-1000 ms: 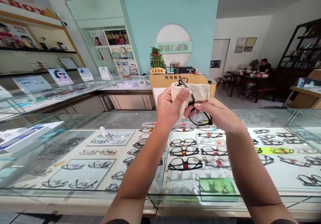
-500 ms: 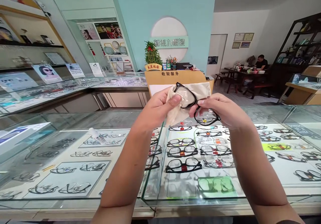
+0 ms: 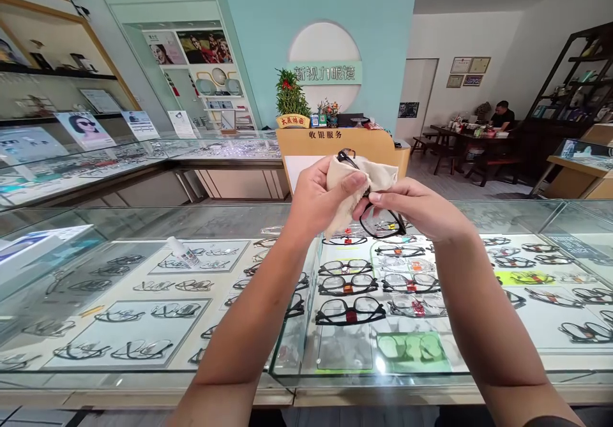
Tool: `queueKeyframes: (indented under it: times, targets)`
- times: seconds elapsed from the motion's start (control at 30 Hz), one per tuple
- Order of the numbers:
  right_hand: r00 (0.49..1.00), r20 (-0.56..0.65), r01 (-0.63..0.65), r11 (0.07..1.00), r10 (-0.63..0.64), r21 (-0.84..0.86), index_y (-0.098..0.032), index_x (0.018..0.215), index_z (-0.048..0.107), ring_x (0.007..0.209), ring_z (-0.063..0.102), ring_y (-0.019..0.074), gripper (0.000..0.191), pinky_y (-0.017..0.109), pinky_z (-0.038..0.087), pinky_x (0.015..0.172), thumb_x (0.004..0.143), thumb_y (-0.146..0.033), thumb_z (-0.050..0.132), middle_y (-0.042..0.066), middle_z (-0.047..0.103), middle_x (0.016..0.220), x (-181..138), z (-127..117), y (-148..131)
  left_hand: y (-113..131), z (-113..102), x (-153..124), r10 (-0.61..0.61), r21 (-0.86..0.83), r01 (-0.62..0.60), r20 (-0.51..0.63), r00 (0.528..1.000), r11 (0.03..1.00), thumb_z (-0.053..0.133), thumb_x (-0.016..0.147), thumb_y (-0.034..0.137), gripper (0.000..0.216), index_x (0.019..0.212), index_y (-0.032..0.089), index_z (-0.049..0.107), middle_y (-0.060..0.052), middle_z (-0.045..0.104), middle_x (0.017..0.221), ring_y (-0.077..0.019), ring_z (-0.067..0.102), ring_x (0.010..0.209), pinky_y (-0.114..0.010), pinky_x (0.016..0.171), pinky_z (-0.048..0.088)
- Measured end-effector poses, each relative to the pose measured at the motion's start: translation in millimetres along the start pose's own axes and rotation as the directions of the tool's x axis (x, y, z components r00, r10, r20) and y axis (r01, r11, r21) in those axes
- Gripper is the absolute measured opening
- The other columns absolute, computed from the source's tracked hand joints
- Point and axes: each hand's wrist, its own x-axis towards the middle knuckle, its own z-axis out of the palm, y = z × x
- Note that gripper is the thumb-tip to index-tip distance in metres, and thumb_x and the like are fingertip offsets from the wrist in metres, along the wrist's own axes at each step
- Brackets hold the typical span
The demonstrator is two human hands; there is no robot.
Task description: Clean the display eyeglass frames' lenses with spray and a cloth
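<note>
Above the glass counter I hold a pair of black-framed eyeglasses (image 3: 383, 224) tilted, one lens showing below my right hand. My left hand (image 3: 330, 191) is closed on a cream cloth (image 3: 383, 175), which wraps the other lens, with the thumb pressing on its front. Only the frame's top corner sticks out above the cloth there. My right hand (image 3: 407, 200) pinches the eyeglasses near the bridge between thumb and fingers; part of the cloth lies behind it.
Below my hands stands a glass display counter (image 3: 297, 379) with rows of eyeglasses (image 3: 350, 309) inside. A small white bottle (image 3: 182, 253) rests on its left part. Further off are a wooden cashier desk (image 3: 335, 143) and a person (image 3: 502, 117) seated at a dark table.
My left hand has shifted right, bringing the cloth over the lens that showed before. The eyeglasses have turned and moved slightly left; my right hand still pinches them.
</note>
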Motion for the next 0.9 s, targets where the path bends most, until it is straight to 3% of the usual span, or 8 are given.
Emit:
queueKeyframes:
  times: [0.1, 0.2, 0.27, 0.37, 0.47, 0.67, 0.9]
  targets:
    - [1.000, -0.015, -0.011, 1.000, 0.010, -0.016, -0.022, 0.091, 0.088, 0.086, 0.066, 0.0168, 0.028, 0.031, 0.051, 0.086, 0.100, -0.043, 0.070, 0.005, 0.084, 0.097, 1, 0, 1, -4, 2, 1, 0.024, -0.007, -0.024, -0.035, 0.999, 1.000, 0.080, 0.090, 0.062, 0.044, 0.087, 0.021, 0.067, 0.000, 0.066, 0.062, -0.0134, 0.058, 0.050, -0.027, 0.049, 0.046]
    - [0.999, -0.041, -0.017, 1.000, 0.018, 0.026, -0.022, 0.084, 0.087, 0.084, 0.066, 0.0170, 0.029, 0.030, 0.051, 0.083, 0.099, -0.040, 0.069, 0.005, 0.083, 0.096, 1, -3, 0, -4, -6, 3, 0.023, 0.013, -0.023, -0.025, 0.999, 1.000, 0.078, 0.091, 0.065, 0.047, 0.085, 0.019, 0.069, -0.003, 0.070, 0.068, -0.0142, 0.062, 0.056, -0.026, 0.052, 0.047]
    - [0.997, -0.074, -0.034, 0.999, 0.037, 0.039, -0.022, 0.080, 0.086, 0.078, 0.064, 0.0165, 0.032, 0.029, 0.049, 0.075, 0.099, -0.040, 0.068, 0.005, 0.082, 0.088, 0, -5, -2, -2, -14, 4, -0.021, 0.018, 0.020, 0.040, 0.999, 1.000, 0.079, 0.090, 0.064, 0.047, 0.087, 0.018, 0.072, -0.005, 0.073, 0.075, -0.0148, 0.065, 0.061, -0.026, 0.055, 0.049]
    - [0.994, -0.090, -0.056, 0.998, 0.058, 0.022, -0.022, 0.079, 0.086, 0.070, 0.058, 0.0154, 0.034, 0.029, 0.046, 0.068, 0.099, -0.040, 0.066, 0.004, 0.078, 0.080, -2, -8, -5, 3, -23, 6, -0.093, -0.015, 0.097, 0.174, 0.980, 0.995, 0.083, 0.089, 0.059, 0.043, 0.095, 0.017, 0.074, -0.006, 0.076, 0.081, -0.0158, 0.067, 0.066, -0.026, 0.060, 0.053]
    - [0.997, -0.077, -0.028, 1.000, 0.029, 0.010, -0.023, 0.079, 0.087, 0.077, 0.061, 0.0161, 0.034, 0.028, 0.048, 0.072, 0.100, -0.039, 0.066, 0.004, 0.080, 0.087, -2, -10, -5, 5, -23, 6, -0.115, -0.057, 0.134, 0.258, 0.959, 0.989, 0.091, 0.083, 0.047, 0.041, 0.107, 0.017, 0.074, -0.006, 0.077, 0.088, -0.0149, 0.069, 0.069, -0.024, 0.062, 0.055]
    - [0.998, -0.026, -0.061, 0.995, 0.063, 0.078, -0.020, 0.080, 0.084, 0.065, 0.056, 0.0134, 0.034, 0.028, 0.045, 0.065, 0.099, -0.045, 0.071, 0.004, 0.079, 0.082, -1, -7, 1, 2, -17, 5, -0.090, -0.069, 0.108, 0.223, 0.971, 0.992, 0.097, 0.074, 0.033, 0.054, 0.119, 0.019, 0.072, -0.007, 0.079, 0.097, -0.0176, 0.074, 0.081, -0.024, 0.070, 0.059]
    - [0.997, 0.049, 0.057, 0.998, -0.056, -0.019, -0.022, 0.090, 0.088, 0.095, 0.065, 0.0188, 0.037, 0.031, 0.048, 0.091, 0.102, -0.052, 0.069, 0.005, 0.081, 0.095, 1, -3, 0, 3, -14, 2, -0.049, -0.054, 0.062, 0.222, 0.974, 0.997, 0.094, 0.079, 0.033, 0.043, 0.116, 0.019, 0.074, -0.004, 0.078, 0.081, -0.0193, 0.075, 0.071, -0.028, 0.067, 0.060]
